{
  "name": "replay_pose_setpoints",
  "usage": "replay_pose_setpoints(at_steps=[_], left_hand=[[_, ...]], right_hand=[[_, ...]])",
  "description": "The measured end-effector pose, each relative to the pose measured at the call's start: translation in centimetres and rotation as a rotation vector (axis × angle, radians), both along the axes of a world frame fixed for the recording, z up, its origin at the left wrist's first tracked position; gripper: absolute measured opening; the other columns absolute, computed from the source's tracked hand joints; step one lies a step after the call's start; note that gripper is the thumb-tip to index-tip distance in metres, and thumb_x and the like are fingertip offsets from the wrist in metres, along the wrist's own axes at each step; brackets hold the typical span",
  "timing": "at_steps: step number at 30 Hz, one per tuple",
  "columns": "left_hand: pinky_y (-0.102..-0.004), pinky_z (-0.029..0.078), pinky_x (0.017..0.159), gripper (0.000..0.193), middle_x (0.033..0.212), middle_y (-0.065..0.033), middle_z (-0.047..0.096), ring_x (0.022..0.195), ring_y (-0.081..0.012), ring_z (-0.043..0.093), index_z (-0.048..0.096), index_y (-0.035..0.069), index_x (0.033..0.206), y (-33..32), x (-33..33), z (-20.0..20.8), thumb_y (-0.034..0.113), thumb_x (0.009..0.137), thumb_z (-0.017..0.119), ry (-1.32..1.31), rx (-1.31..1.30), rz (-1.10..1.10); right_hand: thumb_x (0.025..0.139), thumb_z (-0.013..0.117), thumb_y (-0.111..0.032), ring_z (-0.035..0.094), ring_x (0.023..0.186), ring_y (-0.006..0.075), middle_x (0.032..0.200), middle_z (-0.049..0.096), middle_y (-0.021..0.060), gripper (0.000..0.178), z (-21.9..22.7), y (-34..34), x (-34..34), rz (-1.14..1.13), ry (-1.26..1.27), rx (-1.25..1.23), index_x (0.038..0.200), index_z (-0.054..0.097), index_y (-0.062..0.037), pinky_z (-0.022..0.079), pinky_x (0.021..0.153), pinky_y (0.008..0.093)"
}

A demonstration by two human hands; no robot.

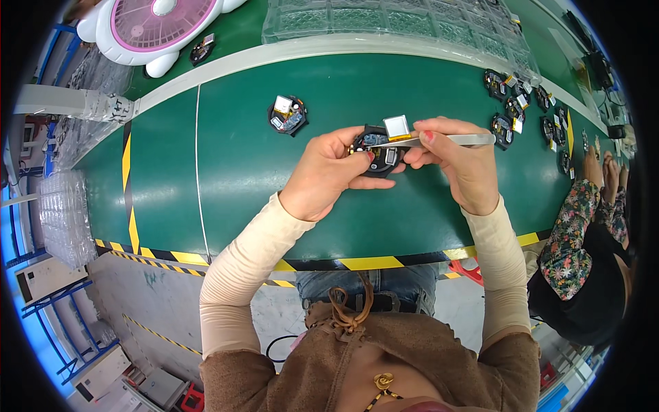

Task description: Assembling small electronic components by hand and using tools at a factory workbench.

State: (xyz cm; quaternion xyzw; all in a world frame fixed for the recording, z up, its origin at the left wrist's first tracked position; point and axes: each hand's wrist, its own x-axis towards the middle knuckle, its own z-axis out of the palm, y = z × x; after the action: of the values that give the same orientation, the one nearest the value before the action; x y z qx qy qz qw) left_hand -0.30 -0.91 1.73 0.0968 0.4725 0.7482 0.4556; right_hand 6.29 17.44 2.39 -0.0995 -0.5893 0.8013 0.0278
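Evidently midway: left hand (322, 165) grips the open, round black device (381, 162) over the green table (247, 185); right hand (461, 161) pinches tweezers (475, 139), tips at its innards. Silver pack (397, 126) outside its far edge, apparently not yet seated. Similar open units (502, 130), far right.

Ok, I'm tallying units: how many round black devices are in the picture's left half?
2 visible: one device beyond the left hand, on the green table; another device past the white rail, beside the fan, which may hide more.
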Motion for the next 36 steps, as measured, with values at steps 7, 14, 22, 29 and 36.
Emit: replay_pose_setpoints(at_steps=[7, 14, 22, 29, 36], left_hand=[[-0.0346, 0.052, 0.08, 0.031, 0.105, -0.0102, 0.056, 0.093, -0.0177, 0.058, 0.045, -0.004, 0.116, 0.1, 0.1, 0.1, -0.002, 0.086, 0.038, -0.032, 0.04, 0.074], [-0.035, 0.051, 0.082, 0.032, 0.106, -0.011, 0.055, 0.098, -0.0209, 0.057, 0.043, -0.003, 0.117, -0.1, 0.3, 0.1, -0.002, 0.086, 0.036, -0.004, 0.034, 0.07], [-0.0356, 0.051, 0.082, 0.03, 0.106, -0.0136, 0.056, 0.097, -0.0243, 0.058, 0.045, -0.003, 0.115, 0.1, -0.3, -0.1, 0.017, 0.093, 0.037, -0.081, 0.135, 0.143], [-0.0339, 0.052, 0.078, 0.027, 0.103, -0.0131, 0.057, 0.091, -0.02, 0.059, 0.048, -0.003, 0.111, 0.2, -0.2, -0.9, 0.014, 0.093, 0.036, -0.009, 0.058, 0.218], [-0.0323, 0.051, 0.076, 0.025, 0.103, -0.0126, 0.057, 0.091, -0.0183, 0.059, 0.048, -0.001, 0.109, 0.4, 0.0, -0.6, 0.013, 0.094, 0.035, 0.05, 0.0, 0.206]], right_hand=[[0.082, 0.056, -0.006, 0.063, 0.068, 0.0215, 0.083, 0.062, 0.0174, 0.018, -0.4, -0.6, 0.0, -0.048, 0.039, -0.026, 0.095, 0.056, 0.0064, 0.053, 0.061, 0.0286], [0.084, 0.054, -0.007, 0.063, 0.07, 0.0218, 0.086, 0.061, 0.0189, 0.019, -0.6, -0.7, 0.1, -0.064, 0.09, -0.052, 0.098, 0.055, 0.0053, 0.053, 0.063, 0.0294], [0.086, 0.051, -0.01, 0.06, 0.06, 0.0192, 0.083, 0.061, 0.017, 0.026, -0.8, -0.9, 0.0, -0.189, 0.224, -0.075, 0.109, 0.047, 0.0028, 0.05, 0.054, 0.0266], [0.085, 0.052, -0.009, 0.053, 0.045, 0.011, 0.066, 0.06, 0.0091, 0.018, -0.4, -1.9, 0.8, 0.396, -0.15, 0.082, 0.097, 0.058, 0.004, 0.043, 0.041, 0.0209], [0.085, 0.055, -0.013, 0.05, 0.042, 0.0078, 0.063, 0.059, 0.0074, 0.019, -0.5, -2.3, 0.6, 0.478, -0.29, 0.151, 0.093, 0.062, 0.0028, 0.038, 0.037, 0.019]])
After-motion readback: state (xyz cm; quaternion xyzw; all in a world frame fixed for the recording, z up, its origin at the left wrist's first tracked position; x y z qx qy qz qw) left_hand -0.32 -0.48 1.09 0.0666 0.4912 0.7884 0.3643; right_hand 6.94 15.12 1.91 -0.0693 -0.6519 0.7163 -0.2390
